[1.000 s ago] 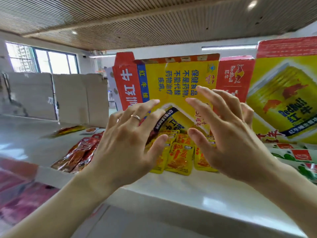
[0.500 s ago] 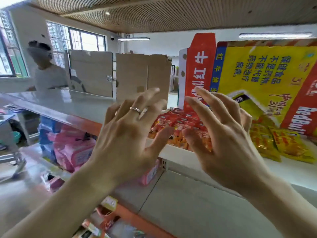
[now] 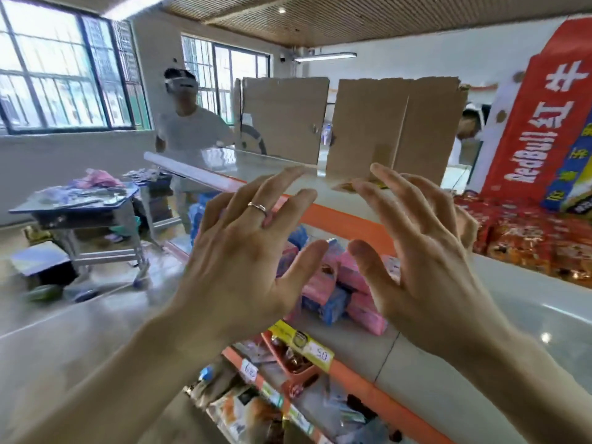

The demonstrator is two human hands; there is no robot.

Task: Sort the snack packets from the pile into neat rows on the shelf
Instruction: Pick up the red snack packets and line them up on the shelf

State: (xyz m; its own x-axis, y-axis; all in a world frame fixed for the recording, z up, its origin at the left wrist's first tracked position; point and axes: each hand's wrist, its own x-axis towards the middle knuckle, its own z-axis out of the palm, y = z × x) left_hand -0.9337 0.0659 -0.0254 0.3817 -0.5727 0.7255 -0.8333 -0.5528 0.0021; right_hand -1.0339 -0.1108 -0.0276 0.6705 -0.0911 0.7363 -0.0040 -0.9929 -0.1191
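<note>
1. Head view, progress: red snack packets (image 3: pixel 525 241) lie in what look like overlapping rows on the shelf (image 3: pixel 528 312) to your right, in front of the Red Bull carton (image 3: pixel 541 129). Blur hides how tidy they are, and no unsorted pile shows.
2. Head view, grip: your left hand (image 3: pixel 237 261) and right hand (image 3: pixel 426 267) hover apart from the packets, fingers spread, empty, touching nothing.

L hand (image 3: pixel 237 261) w/ 1 thin metal ring (image 3: pixel 257 207); R hand (image 3: pixel 426 267) & 2 forearms (image 3: pixel 128 363) bare.

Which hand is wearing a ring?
The left hand wears the ring on one finger; the right hand shows no ring.
</note>
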